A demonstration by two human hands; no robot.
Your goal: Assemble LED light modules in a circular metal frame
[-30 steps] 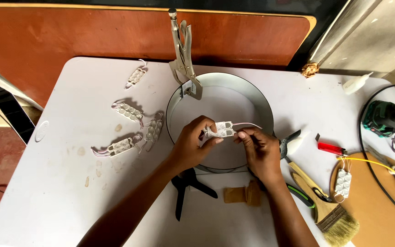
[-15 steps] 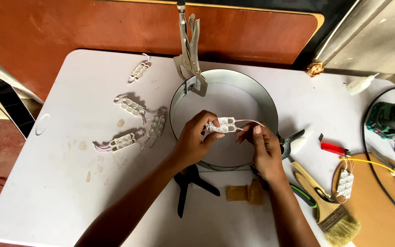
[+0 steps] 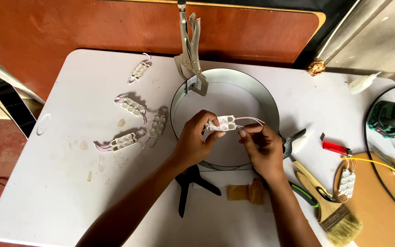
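At frame centre, above the metal ring (image 3: 225,119) on the white desk (image 3: 69,183), the left hand (image 3: 195,144) pinches a small white LED module (image 3: 222,123); the right hand (image 3: 261,146) has its grip closed on the module's wires (image 3: 250,120).

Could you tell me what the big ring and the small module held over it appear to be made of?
The ring looks like thin sheet metal: grey, dull sheen. The module, held by the left hand and right hand, seems white plastic with thin wires.

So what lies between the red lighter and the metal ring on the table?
In the head view, pliers with a white tube tip beside them lie between the red lighter and the metal ring.
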